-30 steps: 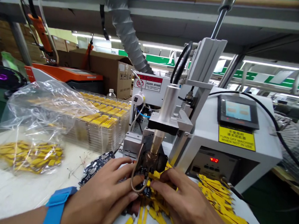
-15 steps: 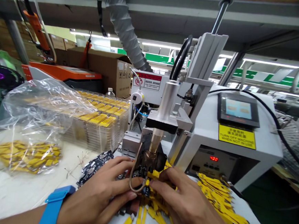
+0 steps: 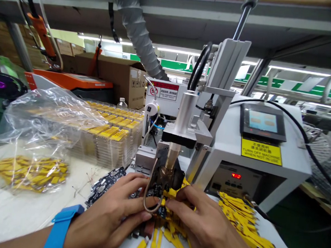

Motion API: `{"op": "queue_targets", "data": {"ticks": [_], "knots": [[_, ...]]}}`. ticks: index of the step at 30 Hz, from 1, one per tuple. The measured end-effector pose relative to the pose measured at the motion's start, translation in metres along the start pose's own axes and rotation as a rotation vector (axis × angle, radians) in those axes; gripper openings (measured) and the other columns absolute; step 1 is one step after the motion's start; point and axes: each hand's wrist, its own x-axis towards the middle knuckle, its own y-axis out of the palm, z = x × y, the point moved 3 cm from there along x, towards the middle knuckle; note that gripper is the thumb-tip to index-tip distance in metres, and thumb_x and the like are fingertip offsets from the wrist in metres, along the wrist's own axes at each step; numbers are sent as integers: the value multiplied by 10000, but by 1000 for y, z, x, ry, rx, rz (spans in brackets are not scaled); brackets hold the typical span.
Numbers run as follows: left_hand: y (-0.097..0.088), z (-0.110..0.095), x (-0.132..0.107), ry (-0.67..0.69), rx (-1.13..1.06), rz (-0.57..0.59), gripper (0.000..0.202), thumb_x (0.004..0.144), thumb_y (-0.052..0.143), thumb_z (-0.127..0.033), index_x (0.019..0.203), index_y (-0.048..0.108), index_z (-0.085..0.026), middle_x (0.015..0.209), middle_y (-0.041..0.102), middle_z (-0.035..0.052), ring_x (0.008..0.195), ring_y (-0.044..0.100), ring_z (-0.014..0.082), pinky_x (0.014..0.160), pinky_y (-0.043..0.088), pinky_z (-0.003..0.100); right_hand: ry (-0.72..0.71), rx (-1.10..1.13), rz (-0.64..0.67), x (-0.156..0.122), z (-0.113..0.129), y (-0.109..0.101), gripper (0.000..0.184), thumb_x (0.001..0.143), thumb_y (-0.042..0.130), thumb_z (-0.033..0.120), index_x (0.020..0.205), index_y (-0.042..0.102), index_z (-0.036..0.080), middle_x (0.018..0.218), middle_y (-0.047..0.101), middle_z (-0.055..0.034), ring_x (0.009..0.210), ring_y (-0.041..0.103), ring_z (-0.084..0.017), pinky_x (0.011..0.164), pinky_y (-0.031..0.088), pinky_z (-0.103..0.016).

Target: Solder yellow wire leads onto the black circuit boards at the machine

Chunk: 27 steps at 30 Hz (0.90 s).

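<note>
Head view, left hand (image 3: 113, 207) stretched inward, right hand (image 3: 208, 219) curled, flanking metal nozzle (image 3: 171, 160) (cannot tell either grip)

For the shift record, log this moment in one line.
left grip: fingertips at dark board | right grip: at yellow strips | metal head: between both grips | red readout: lit

Beyond the grey overhead shelf (image 3: 205, 12), strip lights (image 3: 301, 71) glow (white ones)
</note>
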Motion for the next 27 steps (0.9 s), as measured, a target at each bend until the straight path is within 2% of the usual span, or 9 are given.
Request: {"op": "queue_targets", "data": {"ticks": [6, 12, 15, 21, 27], "knots": [[0, 0, 0, -6, -7, 21, 383, 946, 470, -148, 1284, 552, -311, 1303, 524, 43, 1229, 444, 256, 1004, 452, 432, 8, -14, 7, 2, 1, -1, 281, 920, 387, 77, 1103, 595, 123, 900, 532, -116, 783, 515, -250, 631, 461, -341], [-3, -2, -1, 26, 27, -72, 297, 953, 483, -196, 1193, 613, -314, 1249, 570, 36, 1181, 494, 249, 967, 485, 392, 17, -9, -13, 0, -1, 2, 272, 926, 418, 82, 1122, 586, 166, 929, 545, -101, 821, 529, -244, 670, 478, -334], [-1, 1, -3, 5, 17, -83, 296, 944, 519, -213, 1211, 601, -309, 1251, 581, 31, 1191, 499, 244, 986, 469, 385, 13, -11, -40, -1, -2, 3, 253, 949, 416, 111, 1128, 580, 180, 964, 548, -102, 864, 529, -249, 722, 488, -359], [3, 10, -7, -71, -18, -88, 381, 895, 597, -229, 1268, 550, -292, 1286, 579, 31, 1204, 503, 248, 1042, 418, 423, -41, -14, -100, -1, 0, 1, 243, 989, 368, 155, 1103, 583, 149, 923, 554, -105, 803, 536, -239, 651, 497, -338], [2, 10, -8, -88, 0, -105, 342, 875, 621, -248, 1214, 587, -279, 1285, 578, 42, 1212, 494, 264, 1046, 411, 446, -26, -33, -98, -3, -2, 3, 272, 989, 343, 145, 1141, 568, 162, 928, 542, -99, 800, 540, -231, 656, 489, -335]]}}
